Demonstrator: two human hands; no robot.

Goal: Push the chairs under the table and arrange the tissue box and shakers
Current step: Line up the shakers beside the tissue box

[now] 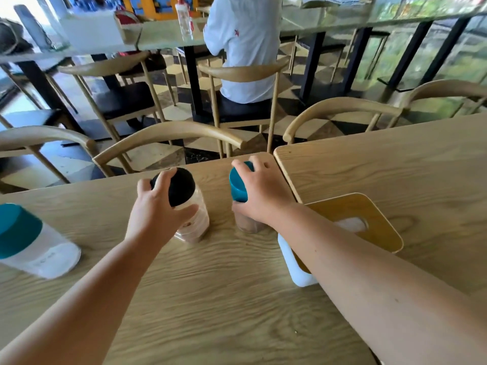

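The left hand (pixel 158 206) curls its fingers over the rounded black cap of a clear plastic shaker (pixel 188 206), thumb pressed on the near side, gripping it from above; the ribbed, see-through body shows a pale brownish powder and stands on the table. The right hand (pixel 263 192) wraps round the smooth teal cap of a second clear shaker (pixel 241 204), fingers draped over the top and thumb low on its side, with brown powder visible in the base. The two shakers stand near each other, apart, close to the far edge of the light wood-grain table (pixel 210 285). Just beside the right forearm sits a tissue box (pixel 355 222), white plastic with a rounded yellow-brown wooden lid and an oval slot showing white tissue. At the left edge a larger teal-capped clear shaker (pixel 34 246) holds white grains; faint writing on it is too blurred to read. A second wooden table (pixel 395 164) abuts on the right. Curved-back wooden chairs (pixel 168 135) stand along the far side, their backs close to the edge.
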